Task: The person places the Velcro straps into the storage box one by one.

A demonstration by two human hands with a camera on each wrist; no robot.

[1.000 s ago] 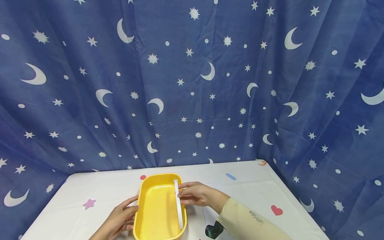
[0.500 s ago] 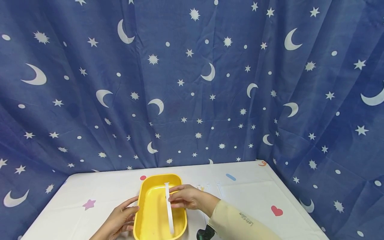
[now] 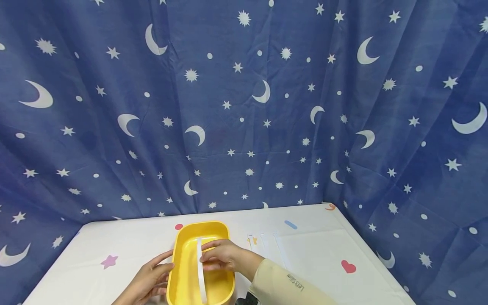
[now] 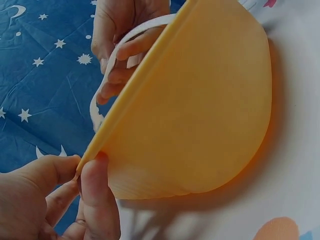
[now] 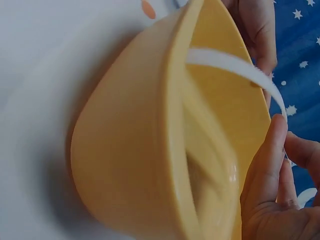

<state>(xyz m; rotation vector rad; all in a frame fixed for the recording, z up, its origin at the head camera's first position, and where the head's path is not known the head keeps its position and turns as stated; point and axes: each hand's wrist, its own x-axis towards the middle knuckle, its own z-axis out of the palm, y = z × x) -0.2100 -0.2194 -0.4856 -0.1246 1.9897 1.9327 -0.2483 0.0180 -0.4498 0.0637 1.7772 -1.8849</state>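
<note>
A deep yellow plastic tub [image 3: 187,262] with rounded corners stands on the table, its long side running front to back. My left hand [image 3: 146,279] pinches the left rim, thumb on one side and fingers on the other in the left wrist view. A narrow white strip [image 3: 201,279] passes lengthwise over the tub's opening. My right hand [image 3: 223,258] pinches that strip between thumb and fingers near its far half. Seen from the right wrist, the strip [image 5: 225,61] bows upward in an arc above the rim. Its ends are partly hidden by the tub.
Several thin white strips [image 3: 282,250] lie on the printed white tablecloth [image 3: 316,245] to the right of the tub. A dark object [image 3: 248,299] shows at my right wrist by the sleeve. Behind the table hangs a blue curtain [image 3: 228,127] with moons and stars.
My right hand has carried the white strip leftward, from the tub's right side to over its middle. My left hand keeps its hold on the rim. The head view has turned slightly.
</note>
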